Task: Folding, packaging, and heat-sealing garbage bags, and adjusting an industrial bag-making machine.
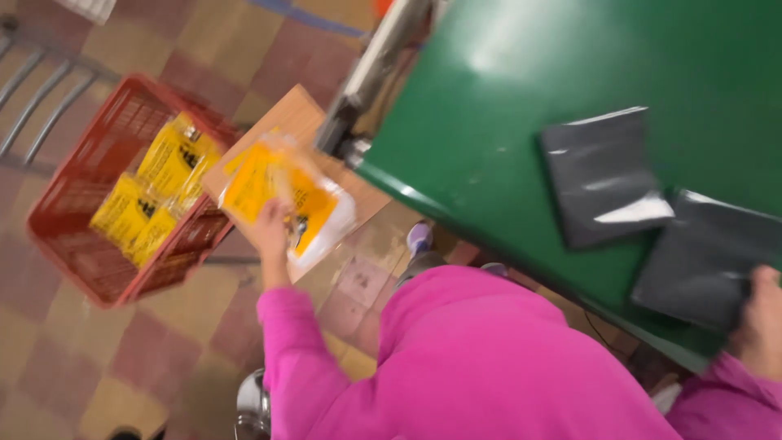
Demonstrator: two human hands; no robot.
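Yellow packet [281, 195] gripped left hand [269, 228]; right hand [762, 314] grips grey bag [705, 261].

Warm indoor light, heavy motion blur throughout, with soft white glare on the green table [521, 90].

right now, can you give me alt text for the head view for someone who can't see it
A person in pink sleeves holds a yellow packet in the left hand beside a red basket of similar yellow packets, while the right hand grips a dark grey mailer bag on a green table. A second grey bag lies beside it.
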